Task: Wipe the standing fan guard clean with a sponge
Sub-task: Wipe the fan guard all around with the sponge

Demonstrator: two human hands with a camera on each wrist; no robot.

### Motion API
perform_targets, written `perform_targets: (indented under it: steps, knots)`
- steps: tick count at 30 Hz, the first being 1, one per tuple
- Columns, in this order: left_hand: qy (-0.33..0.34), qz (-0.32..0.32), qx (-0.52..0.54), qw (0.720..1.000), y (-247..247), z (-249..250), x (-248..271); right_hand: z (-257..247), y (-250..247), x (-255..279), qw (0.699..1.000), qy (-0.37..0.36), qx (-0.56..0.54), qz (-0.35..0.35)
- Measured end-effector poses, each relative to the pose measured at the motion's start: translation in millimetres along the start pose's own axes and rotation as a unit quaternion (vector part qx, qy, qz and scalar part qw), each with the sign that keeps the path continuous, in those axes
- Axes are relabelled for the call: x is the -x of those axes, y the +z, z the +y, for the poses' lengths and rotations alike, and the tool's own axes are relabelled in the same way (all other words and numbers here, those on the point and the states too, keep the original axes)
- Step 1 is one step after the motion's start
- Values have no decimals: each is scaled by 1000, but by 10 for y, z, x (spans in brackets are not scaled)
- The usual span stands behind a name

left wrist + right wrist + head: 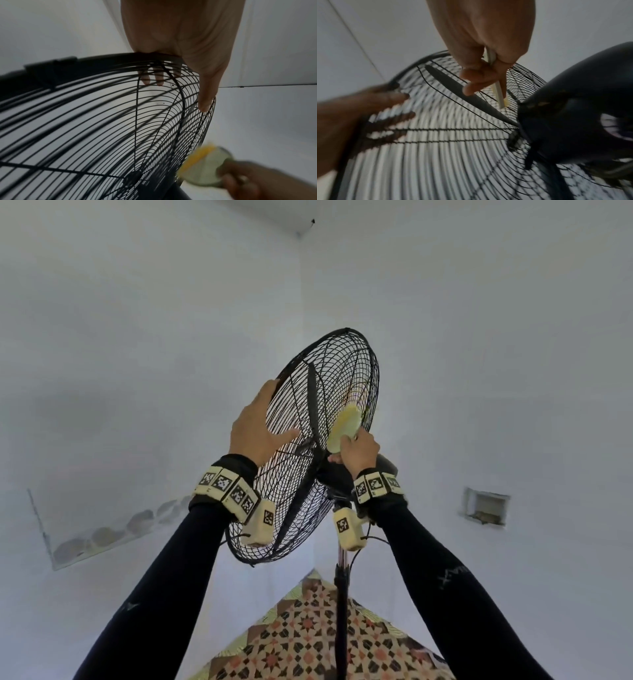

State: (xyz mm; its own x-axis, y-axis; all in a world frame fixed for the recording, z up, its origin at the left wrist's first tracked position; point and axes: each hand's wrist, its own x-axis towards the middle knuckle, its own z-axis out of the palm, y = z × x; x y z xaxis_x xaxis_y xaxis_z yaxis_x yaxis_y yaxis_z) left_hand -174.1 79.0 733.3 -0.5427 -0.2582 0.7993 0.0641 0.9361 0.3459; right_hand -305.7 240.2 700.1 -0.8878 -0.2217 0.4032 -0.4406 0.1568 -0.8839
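Looking up at the fan guard (318, 440) from below, I have it edge-on in the head view, a black wire cage tilted on its pole (341, 611) in the corner of a pale room. My left hand (255, 428) is on the cage's left side: in the left wrist view the fingers (158, 79) hook over the rim and show through the wires on the far face, while the thumb (205, 94) lies straight along the near face, so it grips the rim between them.

My right hand (359, 451) holds the sponge (344, 428), a pale yellow-green pad with a brighter yellow edge. From the right wrist camera I see the thumb and fingers (481, 78) pinching it by its lower part, and the rest stands up out of the hand. The sponge lies against the back wires of the guard, just above the dark motor housing (576, 102), on the side away from the left hand. That view is blurred, so I cannot say how firmly the pad presses on the wire.

One dark blade (462, 92) shows inside the cage, running out from the hub. Below, a patterned floor (308, 642) in red, black and cream fills the gap between my two dark sleeves (164, 594). A small recess (486, 506) sits in the right wall.
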Motion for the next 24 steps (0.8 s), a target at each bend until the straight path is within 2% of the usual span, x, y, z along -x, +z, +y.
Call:
perform_targets:
  steps: [4, 6, 7, 9, 12, 14, 16, 18, 20, 22, 24]
  knots:
    - [4, 7, 15, 1000, -35, -145, 70, -246, -170, 71, 992, -43, -120, 12]
    - [7, 15, 24, 1000, -2, -148, 137, -343, -290, 47, 994, -64, -92, -9]
    - [7, 22, 22, 999, 21, -130, 175, -392, -344, 34, 995, -88, -54, 1]
    - [3, 34, 20, 999, 64, -98, 238, -447, -407, -29, 987, -147, -25, 56]
    - [-7, 54, 39, 998, 68, -109, 309, -548, -473, -76, 959, -224, -66, 160]
    - [-25, 71, 59, 995, 65, -164, 376, -619, -495, -75, 939, -269, -106, 186]
    - [-49, 85, 74, 992, 81, -212, 465, -719, -478, -84, 923, -326, -95, 181]
    - [-66, 87, 73, 991, 119, -242, 542, -854, -417, -86, 900, -403, -29, 164]
    - [-80, 84, 66, 991, 162, -269, 589, -982, -320, -89, 882, -449, 31, 142]
    - [-108, 86, 66, 988, 180, -302, 609, -1006, -219, -32, 879, -462, 61, 97]
    - [-134, 85, 60, 985, 157, -330, 625, -902, -122, 149, 860, -502, 88, 34]
